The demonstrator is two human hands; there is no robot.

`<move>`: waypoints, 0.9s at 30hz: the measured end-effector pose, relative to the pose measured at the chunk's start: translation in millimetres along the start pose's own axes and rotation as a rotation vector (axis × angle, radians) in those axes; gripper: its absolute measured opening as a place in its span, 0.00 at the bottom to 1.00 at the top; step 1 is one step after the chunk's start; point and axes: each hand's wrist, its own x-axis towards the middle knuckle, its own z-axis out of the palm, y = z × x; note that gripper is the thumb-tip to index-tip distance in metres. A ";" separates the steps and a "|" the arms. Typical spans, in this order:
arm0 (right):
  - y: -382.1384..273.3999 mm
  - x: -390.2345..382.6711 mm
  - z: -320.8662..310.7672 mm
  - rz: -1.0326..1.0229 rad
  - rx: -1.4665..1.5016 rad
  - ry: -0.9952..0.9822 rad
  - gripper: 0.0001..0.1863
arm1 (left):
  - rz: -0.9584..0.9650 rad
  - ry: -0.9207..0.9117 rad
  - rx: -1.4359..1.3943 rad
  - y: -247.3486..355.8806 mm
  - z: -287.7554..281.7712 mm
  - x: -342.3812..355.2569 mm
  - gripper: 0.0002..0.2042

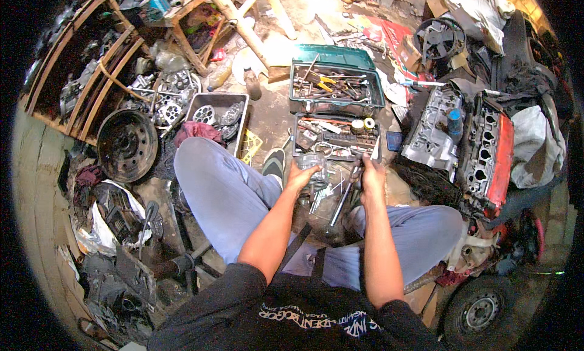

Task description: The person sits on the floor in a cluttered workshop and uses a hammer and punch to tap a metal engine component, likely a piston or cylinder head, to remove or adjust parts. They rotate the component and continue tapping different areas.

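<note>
Between my knees, my left hand (302,176) is closed around a rounded grey metal part (317,172); its exact kind I cannot make out. My right hand (371,178) grips a long, thin socket wrench (344,196), tilted with its lower end toward me. Just beyond both hands lies an open tool tray (294,138) with several wrenches, small parts and two yellowish tape rolls (363,124). Below the grey part, a few thin metal rods or bolts (319,199) lie on the floor.
Behind the tray stands an open green toolbox (334,57) full of hand tools. Engine cylinder heads (433,135) and a red-edged one (502,162) lie at right. A parts bin (241,121), a wheel rim (128,145) and wooden racks crowd the left. A tyre (477,311) lies lower right.
</note>
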 end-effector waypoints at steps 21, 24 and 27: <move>117.0 55.2 21.2 0.033 -0.546 -0.113 0.26 | -0.118 0.049 -0.044 27.8 28.5 54.1 0.43; 123.7 58.0 23.3 -0.046 -0.545 -0.106 0.24 | -0.219 0.013 -0.062 41.9 24.0 42.6 0.42; 120.5 55.1 32.1 -0.105 -0.538 -0.112 0.22 | -0.232 -0.059 -0.059 32.3 20.8 39.3 0.45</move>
